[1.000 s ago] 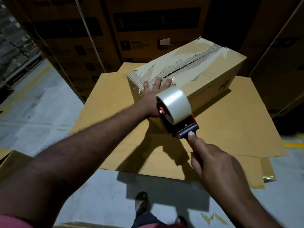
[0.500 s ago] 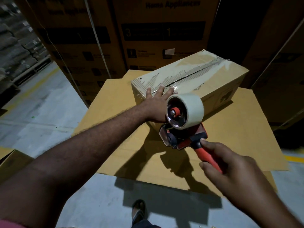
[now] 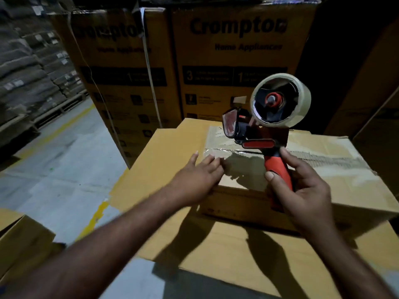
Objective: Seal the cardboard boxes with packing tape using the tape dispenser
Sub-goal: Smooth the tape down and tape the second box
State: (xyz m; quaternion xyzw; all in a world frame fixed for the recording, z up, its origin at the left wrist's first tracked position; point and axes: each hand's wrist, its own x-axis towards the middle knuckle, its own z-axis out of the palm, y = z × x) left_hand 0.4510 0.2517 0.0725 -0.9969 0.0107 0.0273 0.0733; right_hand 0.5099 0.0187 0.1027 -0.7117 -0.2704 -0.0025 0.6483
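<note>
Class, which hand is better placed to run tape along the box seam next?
The right hand: it grips the tape dispenser above the cardboard box; left hand lies open at its corner.

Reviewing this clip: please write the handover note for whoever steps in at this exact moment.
Left hand: open, fingers flat on top of the cardboard box, at the left end of its centre seam.
Right hand: grips the red handle of the tape dispenser, held upright over the box, tape roll uppermost.
Done: the box sits flaps closed on a flat cardboard sheet; the seam shows only torn old tape.
Left: run a fresh strip along the seam, cut it, press it down.
</note>
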